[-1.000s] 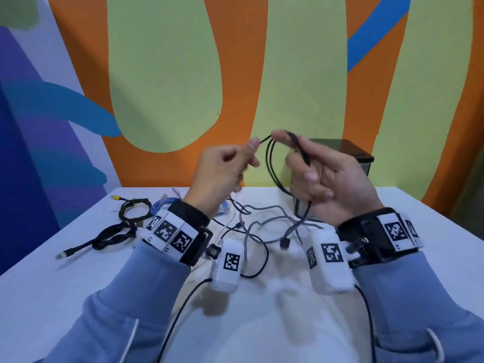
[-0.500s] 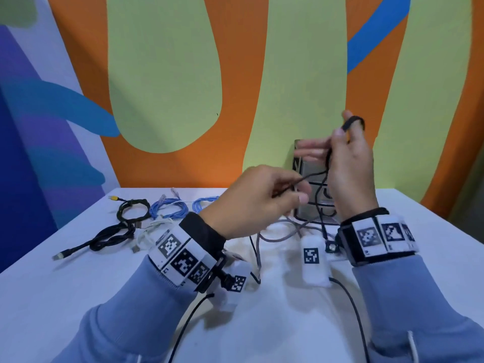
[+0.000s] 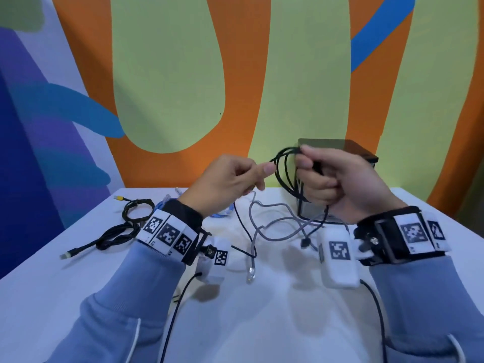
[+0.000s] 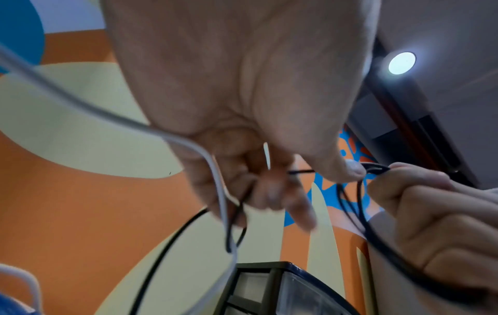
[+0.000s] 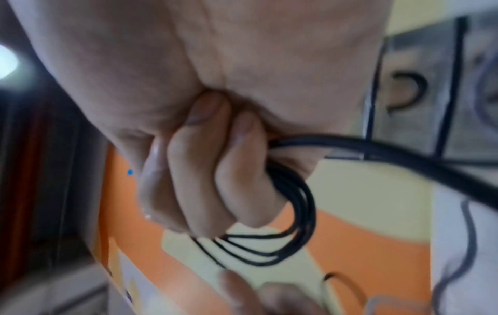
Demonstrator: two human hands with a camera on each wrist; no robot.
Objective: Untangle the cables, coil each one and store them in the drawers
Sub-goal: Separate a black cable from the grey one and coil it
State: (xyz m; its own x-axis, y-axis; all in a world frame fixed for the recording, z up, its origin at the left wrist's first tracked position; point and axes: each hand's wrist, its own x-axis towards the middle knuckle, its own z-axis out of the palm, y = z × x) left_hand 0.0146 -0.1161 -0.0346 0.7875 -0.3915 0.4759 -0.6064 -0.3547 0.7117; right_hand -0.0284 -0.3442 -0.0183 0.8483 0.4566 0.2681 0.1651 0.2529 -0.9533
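A thin black cable (image 3: 282,176) is looped into a coil in the air above the table (image 3: 65,258). My right hand (image 3: 306,163) grips the coil in a fist, seen close in the right wrist view, where the black loops (image 5: 304,213) hang from the curled fingers (image 5: 199,170). My left hand (image 3: 264,174) pinches the cable's free run just left of the coil's top. The left wrist view shows my left thumb (image 4: 347,170) on the black strand (image 4: 361,213). The cable's tail drops to the table among a grey cable (image 3: 275,222).
A dark drawer unit (image 3: 348,149) stands at the back, behind my right hand. On the left of the table lie a coiled black cable with a yellow plug (image 3: 136,208), a bundled black cable (image 3: 112,238) and a blue cable (image 3: 166,200).
My right hand has come down from its raised position in front of the drawers. My left hand has risen and moved left, level with the coil's top.
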